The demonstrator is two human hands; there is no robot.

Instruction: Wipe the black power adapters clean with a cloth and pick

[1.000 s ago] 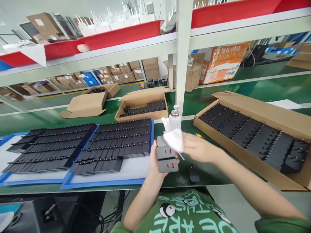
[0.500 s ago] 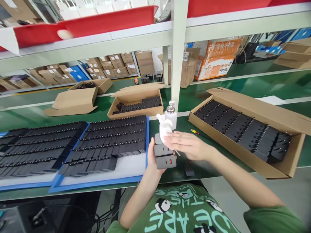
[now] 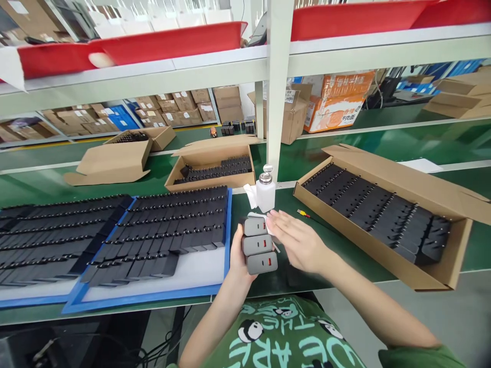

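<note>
Grey chargers: you've got three of them [image 3: 256,245] stacked in a column, ports facing you, the lower two showing a red port each.
Left hand: your left hand [image 3: 238,255] is wrapped around that stack from the left side, fingers clenched on it, holding it up just above the green surface [image 3: 337,255] near its front edge.
Right hand: your right hand [image 3: 297,240] is laid out flat, fingers straight and released, pressing a white wipe [image 3: 264,221] against the right side of the top charger. Only a bit of the wipe pokes out past your fingertips.
Bottle: small white bottle [image 3: 265,190] with a metal cap stands just behind the stack, by the white post, with more white wipe tucked on its left.
Trays: two blue-edged trays [image 3: 153,291] full of black chargers lie to your left.
Box on the right: long cardboard box [image 3: 422,189] with rows of black chargers inside, well apart from your hands.
Further back: two more open cardboard boxes [image 3: 209,181] sit behind the trays.
</note>
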